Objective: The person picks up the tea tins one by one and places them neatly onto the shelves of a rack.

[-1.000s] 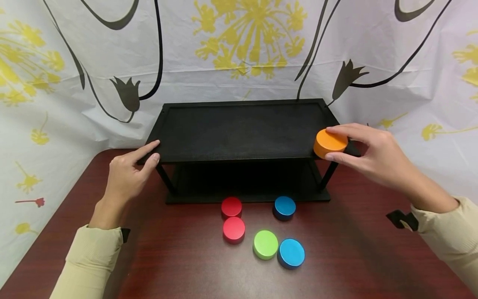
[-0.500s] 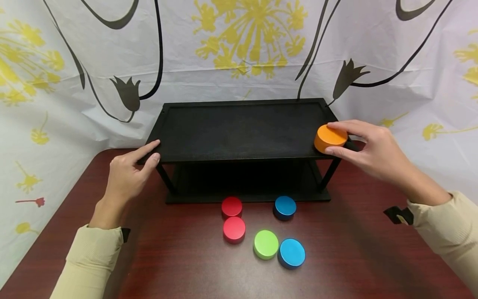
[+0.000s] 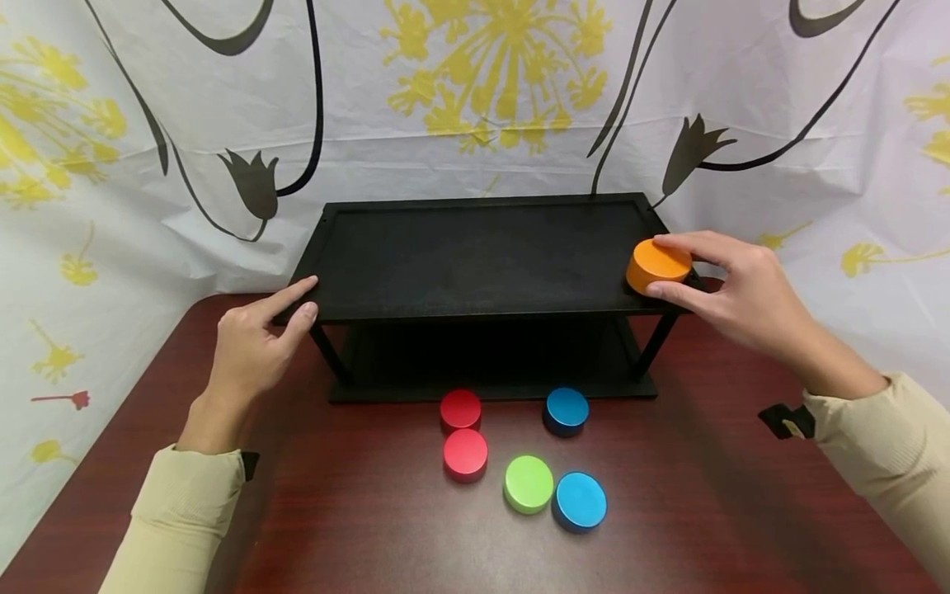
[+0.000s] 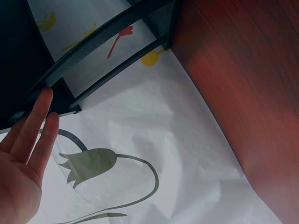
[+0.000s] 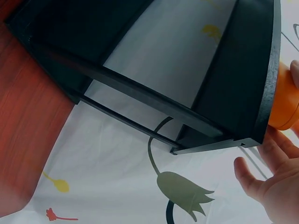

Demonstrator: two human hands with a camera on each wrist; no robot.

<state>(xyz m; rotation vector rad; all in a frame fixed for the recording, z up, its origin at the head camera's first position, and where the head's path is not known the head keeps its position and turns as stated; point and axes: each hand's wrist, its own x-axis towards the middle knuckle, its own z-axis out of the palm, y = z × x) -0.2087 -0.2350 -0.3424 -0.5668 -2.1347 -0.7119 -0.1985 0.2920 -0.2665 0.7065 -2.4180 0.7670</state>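
Observation:
My right hand [image 3: 757,297] grips a thick orange disc [image 3: 657,268] by its side, thumb at the front and fingers behind. It overlaps the right front of the top of a black two-level shelf [image 3: 482,256]. In the right wrist view, the orange disc [image 5: 284,100] shows partly behind the shelf's edge, with some of the fingers [image 5: 273,151] below it. My left hand [image 3: 255,346] touches the shelf's left front corner with the index finger and thumb over the top. Straight fingers [image 4: 44,105] lie along its side in the left wrist view.
Before the shelf, two red discs [image 3: 465,455] stand close together on the reddish-brown table [image 3: 356,511]. A dark blue disc [image 3: 566,412], a green disc [image 3: 529,484] and a lighter blue disc [image 3: 580,502] are to their right. A white patterned sheet [image 3: 482,91] hangs behind.
My right hand has moved slightly back with the orange disc, away from the shelf's front edge. The left hand and the discs on the table have stayed put.

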